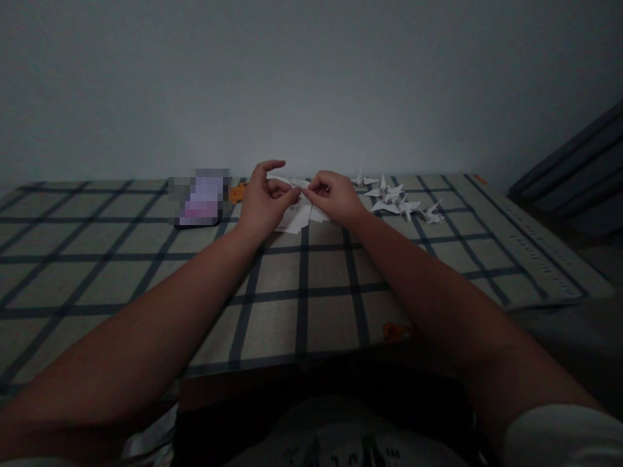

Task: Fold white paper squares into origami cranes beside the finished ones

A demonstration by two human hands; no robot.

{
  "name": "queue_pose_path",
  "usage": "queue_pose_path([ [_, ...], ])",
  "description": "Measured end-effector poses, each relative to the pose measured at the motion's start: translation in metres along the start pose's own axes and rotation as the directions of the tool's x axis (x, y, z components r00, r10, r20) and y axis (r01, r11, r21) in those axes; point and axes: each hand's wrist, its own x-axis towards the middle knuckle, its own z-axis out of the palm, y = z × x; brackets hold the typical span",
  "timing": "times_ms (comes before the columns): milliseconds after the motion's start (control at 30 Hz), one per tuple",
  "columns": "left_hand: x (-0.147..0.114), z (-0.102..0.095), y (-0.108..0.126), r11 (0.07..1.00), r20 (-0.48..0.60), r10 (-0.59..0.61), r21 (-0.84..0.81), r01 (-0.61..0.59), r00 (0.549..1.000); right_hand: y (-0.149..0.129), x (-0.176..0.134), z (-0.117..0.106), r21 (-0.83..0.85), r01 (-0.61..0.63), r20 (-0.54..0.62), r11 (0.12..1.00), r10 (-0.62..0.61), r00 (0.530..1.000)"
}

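Observation:
My left hand (270,198) and my right hand (335,196) meet over the far middle of the table. Thumb and fingers of each pinch a small piece of folded white paper (300,187), mostly hidden by the fingertips. My left index finger sticks out above the pinch. Beneath the hands lie several white paper sheets (292,222), partly covered by them. To the right of my right hand sits a loose group of several folded white paper cranes (389,194), with one more crane (432,213) at its right end.
A phone (203,200) with a lit, blurred screen is left of my hands. The checked tablecloth (272,324) covers the table, which meets a plain wall (311,84) at the back. Dark folded fabric (579,168) is beyond the right edge. The light is dim.

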Motion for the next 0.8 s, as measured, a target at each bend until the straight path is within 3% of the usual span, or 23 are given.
queue_pose_path([
  [133, -0.001, 0.002, 0.001, 0.999, -0.046, -0.034, 0.018, 0.035, 0.998, -0.004, -0.001, -0.001, -0.109, 0.105, 0.014, 0.989, -0.104, 0.994],
  [300, -0.003, 0.003, 0.001, 0.996, -0.119, -0.025, 0.082, 0.035, 0.993, -0.010, -0.002, -0.002, -0.146, 0.129, 0.098, 0.981, -0.115, 0.989],
  [500, -0.007, 0.006, 0.005, 0.997, -0.075, -0.037, 0.063, 0.042, 0.996, -0.010, -0.002, -0.001, -0.149, 0.120, 0.038, 0.981, -0.116, 0.993],
  [800, -0.007, 0.003, 0.005, 0.985, -0.034, 0.084, 0.156, -0.078, 0.996, -0.006, -0.001, 0.000, -0.061, 0.085, 0.007, 0.995, -0.085, 0.996],
])
